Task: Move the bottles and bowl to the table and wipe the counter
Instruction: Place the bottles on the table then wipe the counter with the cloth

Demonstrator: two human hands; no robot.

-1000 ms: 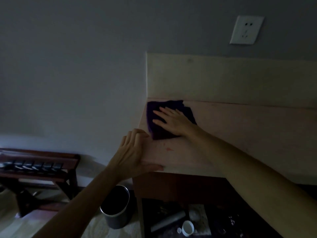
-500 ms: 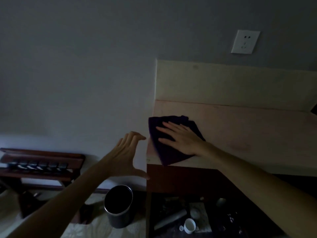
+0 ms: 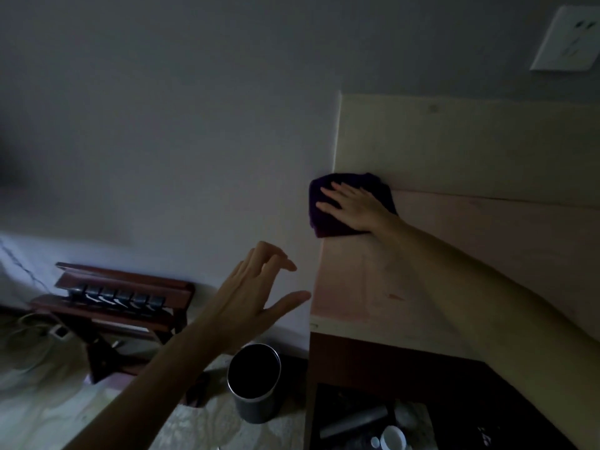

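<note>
1. The wall is filling most of the dim view, and a socket on it is being cut off at the right edge.
2. The bench is running pale from the centre to the right, its far end going out of frame; a pale upright panel is standing along its back.
3. A wooden rack is standing low on the left, too dark to read in detail.
4. A bin is sitting on the floor beside the bench.
5. The shelf under the bench is lying in shadow, its clutter hard to make out.
6. The cloth, dark purple, is lying at the bench's back left corner, partly hidden by the hand.
7. The right hand is pressing flat on the cloth, fingers spread and pointing left, gripping nothing.
8. The left hand is hovering off the bench's left edge, fingers loosely open and empty.
</note>
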